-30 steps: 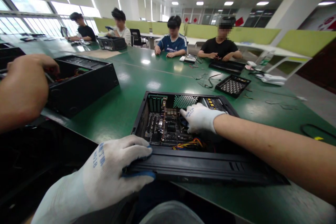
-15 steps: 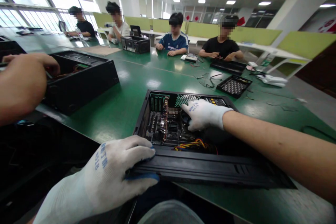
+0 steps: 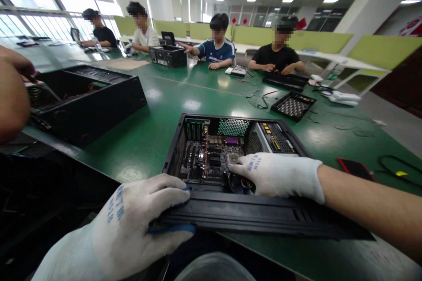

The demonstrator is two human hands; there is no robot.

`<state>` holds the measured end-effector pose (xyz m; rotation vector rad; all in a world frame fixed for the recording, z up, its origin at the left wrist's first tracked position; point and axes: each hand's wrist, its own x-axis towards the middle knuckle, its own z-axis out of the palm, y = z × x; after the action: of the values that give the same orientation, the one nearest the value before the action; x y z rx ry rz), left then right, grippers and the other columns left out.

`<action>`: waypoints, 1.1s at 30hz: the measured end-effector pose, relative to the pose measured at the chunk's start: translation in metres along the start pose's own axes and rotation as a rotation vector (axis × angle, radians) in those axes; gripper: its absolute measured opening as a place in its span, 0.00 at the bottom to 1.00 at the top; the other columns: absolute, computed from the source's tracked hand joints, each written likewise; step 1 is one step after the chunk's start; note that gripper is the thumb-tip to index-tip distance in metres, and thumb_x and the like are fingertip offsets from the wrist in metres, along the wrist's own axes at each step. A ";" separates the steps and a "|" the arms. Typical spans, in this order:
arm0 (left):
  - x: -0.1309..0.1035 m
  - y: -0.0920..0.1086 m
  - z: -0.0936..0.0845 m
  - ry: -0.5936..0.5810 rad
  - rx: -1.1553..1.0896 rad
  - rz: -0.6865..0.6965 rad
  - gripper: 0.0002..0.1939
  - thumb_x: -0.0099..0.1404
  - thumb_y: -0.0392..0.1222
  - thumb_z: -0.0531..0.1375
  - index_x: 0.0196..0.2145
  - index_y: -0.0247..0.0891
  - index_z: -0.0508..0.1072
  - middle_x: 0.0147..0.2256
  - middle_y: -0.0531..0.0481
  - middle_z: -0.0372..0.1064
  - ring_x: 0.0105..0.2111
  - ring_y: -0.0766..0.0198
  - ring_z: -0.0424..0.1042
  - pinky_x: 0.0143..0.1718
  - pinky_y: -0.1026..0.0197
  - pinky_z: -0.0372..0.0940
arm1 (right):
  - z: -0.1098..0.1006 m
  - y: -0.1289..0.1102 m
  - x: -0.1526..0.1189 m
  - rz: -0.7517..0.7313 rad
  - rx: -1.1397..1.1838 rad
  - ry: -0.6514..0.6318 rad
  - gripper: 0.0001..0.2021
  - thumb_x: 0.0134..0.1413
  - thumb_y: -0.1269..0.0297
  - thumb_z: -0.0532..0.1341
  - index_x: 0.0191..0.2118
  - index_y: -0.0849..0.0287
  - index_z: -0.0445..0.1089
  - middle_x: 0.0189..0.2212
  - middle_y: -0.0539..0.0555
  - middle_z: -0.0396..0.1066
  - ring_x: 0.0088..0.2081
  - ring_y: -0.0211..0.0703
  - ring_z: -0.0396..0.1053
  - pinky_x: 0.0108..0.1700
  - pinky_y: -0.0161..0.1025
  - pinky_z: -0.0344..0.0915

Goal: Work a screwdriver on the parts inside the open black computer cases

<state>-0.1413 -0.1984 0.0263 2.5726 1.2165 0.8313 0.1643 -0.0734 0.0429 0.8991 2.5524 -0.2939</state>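
Grip of your left hand (image 3: pixel 132 215), gloved: thumb and fingers pinched over the near wall of the open computer case (image 3: pixel 263 215), toward its left end. Your right hand (image 3: pixel 280 178), gloved too, reaches in from the right, fingers curled down on a dark round fan (image 3: pixel 235 184); its palm hides how far they wrap around it. The fan sits low in the case opening, close behind the near wall, with a few coloured wires by its hub.

Case lies on the near part of the green bench (image 3: pixel 184 90), open side up. Inside: motherboard (image 3: pixel 194 156) at left and centre, bare metal socket (image 3: pixel 232 158) by your right fingertips, purple connector (image 3: pixel 232 141) beyond it, power supply (image 3: pixel 272 137) in the far right corner.

Right of the case: red-edged dark slab (image 3: pixel 354 168), then a black cable (image 3: pixel 385 162) with a yellow tag (image 3: pixel 401 174). Farther off, a black tray (image 3: pixel 293 106) of round pale shapes.

Left: second open case (image 3: pixel 95 112), a co-worker's bare hand (image 3: pixel 24 68) over its near left end, beside a grilled metal unit (image 3: pixel 41 95). Contact there unclear.

Far side: four people seated, a third case (image 3: pixel 168 55) between the two middle ones.
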 end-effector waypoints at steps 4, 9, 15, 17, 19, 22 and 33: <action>0.005 0.004 -0.007 -0.069 0.026 -0.013 0.19 0.65 0.47 0.69 0.52 0.46 0.75 0.49 0.47 0.78 0.42 0.57 0.82 0.39 0.60 0.77 | -0.009 -0.006 -0.005 0.040 -0.021 0.003 0.32 0.56 0.51 0.69 0.65 0.54 0.73 0.52 0.63 0.81 0.49 0.59 0.80 0.47 0.45 0.74; 0.026 0.014 -0.017 -0.115 0.034 -0.028 0.14 0.69 0.46 0.65 0.52 0.46 0.76 0.48 0.48 0.77 0.41 0.59 0.80 0.38 0.60 0.76 | -0.015 -0.012 -0.011 0.084 -0.085 -0.008 0.25 0.64 0.44 0.66 0.58 0.56 0.79 0.48 0.65 0.81 0.48 0.62 0.80 0.47 0.50 0.74; 0.096 0.018 -0.013 -0.191 0.106 -0.022 0.13 0.73 0.47 0.60 0.52 0.44 0.77 0.46 0.49 0.77 0.44 0.57 0.79 0.47 0.55 0.74 | -0.012 0.011 -0.040 -0.062 0.088 0.325 0.21 0.69 0.47 0.61 0.56 0.54 0.79 0.49 0.59 0.81 0.49 0.55 0.79 0.53 0.47 0.73; 0.125 0.013 -0.001 -0.263 0.132 -0.002 0.14 0.74 0.47 0.58 0.53 0.41 0.76 0.46 0.47 0.78 0.47 0.55 0.78 0.52 0.53 0.73 | -0.011 0.019 -0.059 -0.017 0.203 0.516 0.23 0.69 0.44 0.60 0.59 0.52 0.77 0.51 0.57 0.81 0.50 0.54 0.79 0.53 0.46 0.74; 0.153 0.007 0.017 -0.359 0.172 0.018 0.16 0.73 0.45 0.58 0.54 0.36 0.75 0.48 0.43 0.78 0.50 0.52 0.78 0.56 0.52 0.71 | -0.008 0.025 -0.076 0.081 0.320 0.689 0.24 0.67 0.43 0.61 0.59 0.51 0.77 0.52 0.55 0.81 0.50 0.54 0.79 0.51 0.46 0.75; 0.189 -0.001 0.052 -0.559 0.252 0.017 0.18 0.70 0.42 0.59 0.55 0.32 0.74 0.52 0.37 0.77 0.52 0.48 0.78 0.56 0.51 0.71 | 0.004 0.030 -0.091 0.213 0.467 0.830 0.21 0.66 0.45 0.63 0.55 0.51 0.78 0.49 0.54 0.82 0.47 0.54 0.80 0.46 0.46 0.76; 0.216 -0.038 0.150 -0.840 0.294 0.012 0.21 0.66 0.43 0.65 0.55 0.35 0.73 0.54 0.36 0.78 0.52 0.48 0.79 0.51 0.54 0.73 | 0.032 0.034 -0.084 0.176 0.525 0.871 0.17 0.68 0.48 0.62 0.52 0.50 0.78 0.49 0.53 0.82 0.48 0.52 0.79 0.49 0.46 0.76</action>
<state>0.0271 0.0010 -0.0241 2.6534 1.0736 -0.4582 0.2555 -0.1037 0.0506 1.7456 3.1895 -0.6531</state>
